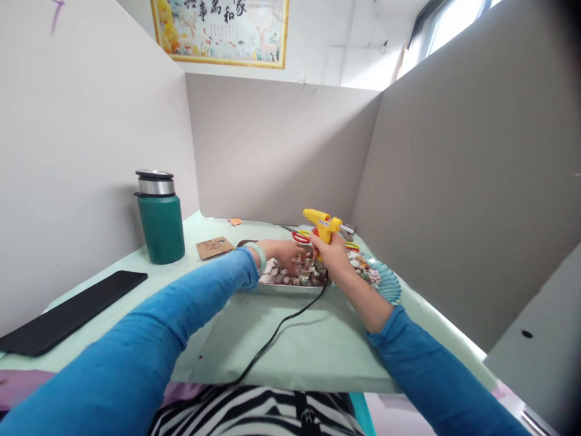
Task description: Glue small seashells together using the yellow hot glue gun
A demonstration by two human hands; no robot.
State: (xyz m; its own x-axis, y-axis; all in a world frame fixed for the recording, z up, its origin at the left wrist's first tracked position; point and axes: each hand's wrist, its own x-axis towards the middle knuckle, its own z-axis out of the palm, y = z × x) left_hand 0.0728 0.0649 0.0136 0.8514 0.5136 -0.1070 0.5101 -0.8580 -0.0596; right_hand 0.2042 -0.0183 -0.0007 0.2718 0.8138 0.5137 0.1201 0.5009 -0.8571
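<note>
Yellow plastic glue gun (324,226) is clamped in my right hand (334,254) above the right end of the shallow pale-rimmed tray (281,290), barrel roughly along its long axis, my left hand (285,249) nearer its mottled shells (297,280), pinching or not I cannot tell.

The glue gun (324,227) is yellow, the sleeves (154,327) blue.
</note>
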